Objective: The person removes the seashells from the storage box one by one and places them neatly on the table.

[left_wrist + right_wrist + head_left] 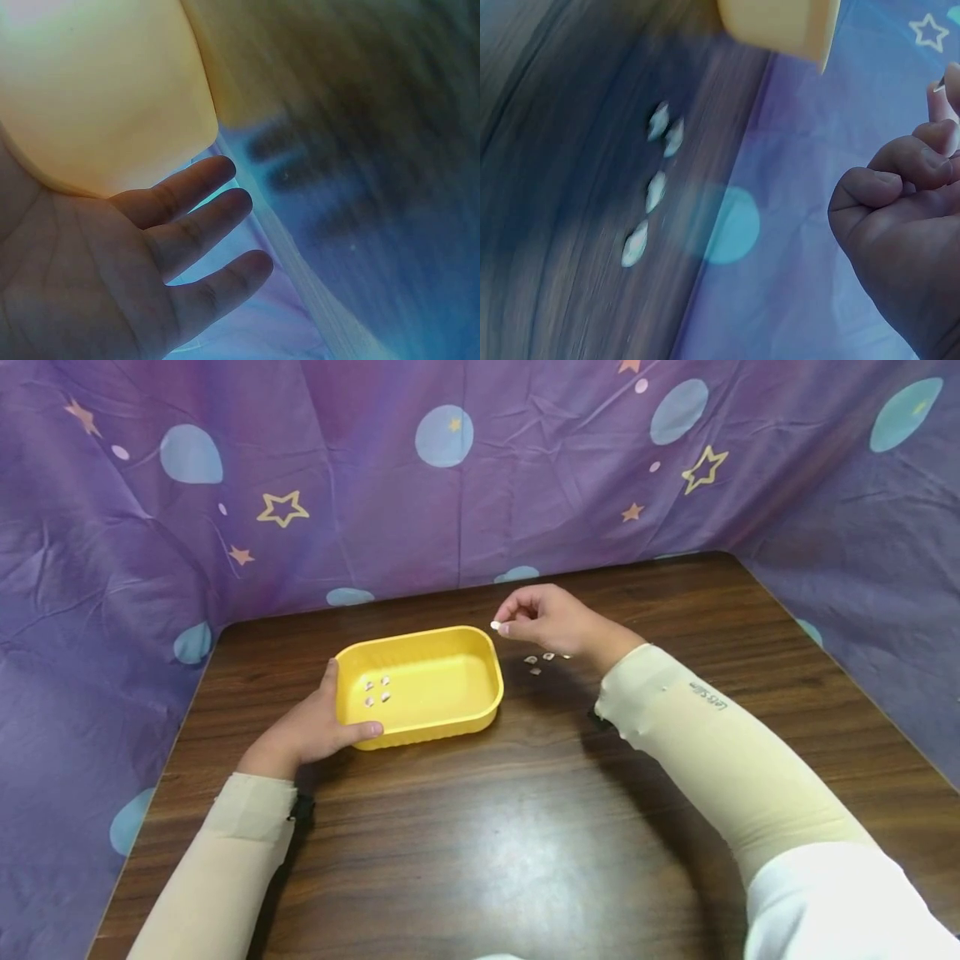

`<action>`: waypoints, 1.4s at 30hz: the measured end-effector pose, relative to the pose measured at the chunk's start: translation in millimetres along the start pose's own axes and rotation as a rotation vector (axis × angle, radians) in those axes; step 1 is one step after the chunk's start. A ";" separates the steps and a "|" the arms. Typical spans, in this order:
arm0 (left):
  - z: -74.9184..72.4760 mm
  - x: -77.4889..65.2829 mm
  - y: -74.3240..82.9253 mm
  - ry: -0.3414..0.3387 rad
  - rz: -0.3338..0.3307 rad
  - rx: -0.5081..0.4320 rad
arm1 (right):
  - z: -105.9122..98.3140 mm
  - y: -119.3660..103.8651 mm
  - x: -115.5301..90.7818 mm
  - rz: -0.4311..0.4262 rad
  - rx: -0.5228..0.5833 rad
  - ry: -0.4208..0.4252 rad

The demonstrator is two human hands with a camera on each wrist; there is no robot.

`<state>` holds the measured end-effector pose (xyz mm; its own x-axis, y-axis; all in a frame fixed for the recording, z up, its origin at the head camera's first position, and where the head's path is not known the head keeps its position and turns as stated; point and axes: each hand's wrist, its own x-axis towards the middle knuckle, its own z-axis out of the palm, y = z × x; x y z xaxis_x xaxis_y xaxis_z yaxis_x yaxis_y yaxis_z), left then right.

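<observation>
A yellow plastic tray with raised walls stands on the table. My left hand holds its left end, the thumb on the near rim and the index finger by the far left corner. In the left wrist view, three fingers reach out straight beside the yellow wall. Past the tray's right end, my right hand pinches a small white piece between thumb and fingertip, above the table. Several similar small pieces lie inside the tray at its left. Their exact kind cannot be told.
Several more pale, pointed pieces lie on the dark wooden table, below my right hand. A purple cloth with stars and blue spots hangs behind the table and along its sides.
</observation>
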<state>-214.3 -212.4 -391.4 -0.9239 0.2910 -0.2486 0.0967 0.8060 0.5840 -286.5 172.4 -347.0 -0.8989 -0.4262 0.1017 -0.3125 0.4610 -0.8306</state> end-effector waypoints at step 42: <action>0.1 1.7 -2.5 0.012 0.011 -0.020 | -30.1 70.6 -22.6 0.170 -0.383 -0.154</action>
<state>-216.1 -213.8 -393.4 -0.9271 0.2936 -0.2331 0.0996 0.7923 0.6019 -297.5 238.0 -391.5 -0.9003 -0.4168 -0.1257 -0.2814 0.7775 -0.5624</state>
